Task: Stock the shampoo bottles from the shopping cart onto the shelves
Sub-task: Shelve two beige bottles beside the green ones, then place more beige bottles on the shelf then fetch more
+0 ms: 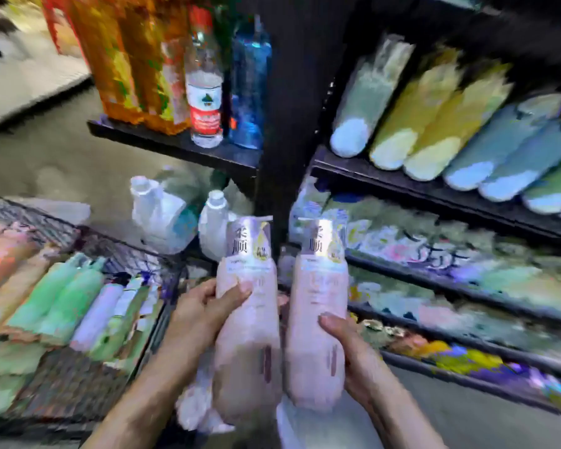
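Observation:
Two pale pink shampoo bottles with silver labels stand side by side in front of me. My left hand (pixel 204 314) grips the left pink bottle (pixel 246 345) around its middle. My right hand (pixel 350 354) grips the right pink bottle (pixel 314 338) from the right side, thumb across its front. Both bottles are held above the gap between the shopping cart (pixel 62 377) at the left and the dark shelves (pixel 434 189) at the right. Green, lilac and orange bottles (pixel 62 299) lie in the cart.
The upper right shelf holds rows of yellow, green and blue bottles (pixel 434 131). Lower shelves carry blurred colourful packs (pixel 450 247). A side shelf (pixel 175 144) at top centre bears a water bottle (pixel 206 92), a blue bottle and orange packs. White jugs (pixel 162 215) stand below it.

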Demonstrator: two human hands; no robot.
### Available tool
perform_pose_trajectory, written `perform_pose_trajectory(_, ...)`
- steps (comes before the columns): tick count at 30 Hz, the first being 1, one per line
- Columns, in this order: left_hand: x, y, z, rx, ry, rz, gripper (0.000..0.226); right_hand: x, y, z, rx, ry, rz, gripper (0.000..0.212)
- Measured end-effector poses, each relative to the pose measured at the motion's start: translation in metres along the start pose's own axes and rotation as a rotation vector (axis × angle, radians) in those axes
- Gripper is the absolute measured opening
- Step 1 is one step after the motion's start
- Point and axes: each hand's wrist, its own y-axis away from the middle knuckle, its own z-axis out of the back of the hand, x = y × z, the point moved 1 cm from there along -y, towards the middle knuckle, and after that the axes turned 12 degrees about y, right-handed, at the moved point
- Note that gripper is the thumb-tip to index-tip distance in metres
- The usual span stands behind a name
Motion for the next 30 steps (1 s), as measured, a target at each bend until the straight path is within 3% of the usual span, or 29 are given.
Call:
perform_pose_trajectory(1,0.004,0.005,-0.032,0.074,0.01,0.023,0.014,0.003,0.015,0.024,-0.048,-0.042,0.04,0.104)
perform_pose_trajectory(3,0.016,0.013,-0.085,0.24,0.0,0.032,0.037,0.012,0.046,0.064,-0.118,-0.122,0.109,0.092)
perform_pose_trajectory(5,0.024,0.021,-0.13,0.365,-0.049,0.043,0.05,0.02,0.073,0.098,-0.177,-0.182,0.174,0.094)
perform_pose_trajectory(10,0.041,0.029,-0.219,0.564,-0.115,0.153,0.054,0.027,0.122,0.16,-0.306,-0.306,0.288,0.089)
perform_pose_trajectory(13,0.053,0.027,-0.262,0.608,-0.158,0.17,0.047,0.028,0.137,0.19,-0.345,-0.348,0.334,0.075)
perform_pose_trajectory(17,0.068,0.023,-0.313,0.651,-0.183,0.191,0.016,0.032,0.14,0.232,-0.375,-0.361,0.381,0.072)
perform_pose_trajectory(23,0.088,-0.002,-0.404,0.766,-0.174,0.207,0.062,0.063,0.135,0.309,-0.431,-0.371,0.432,0.069)
perform_pose_trajectory(27,0.089,-0.02,-0.475,0.818,-0.192,0.176,0.042,0.095,0.128,0.365,-0.456,-0.397,0.478,0.059)
perform_pose_trajectory(30,0.092,-0.03,-0.523,0.846,-0.223,0.13,0.05,0.113,0.125,0.404,-0.485,-0.392,0.482,0.057)
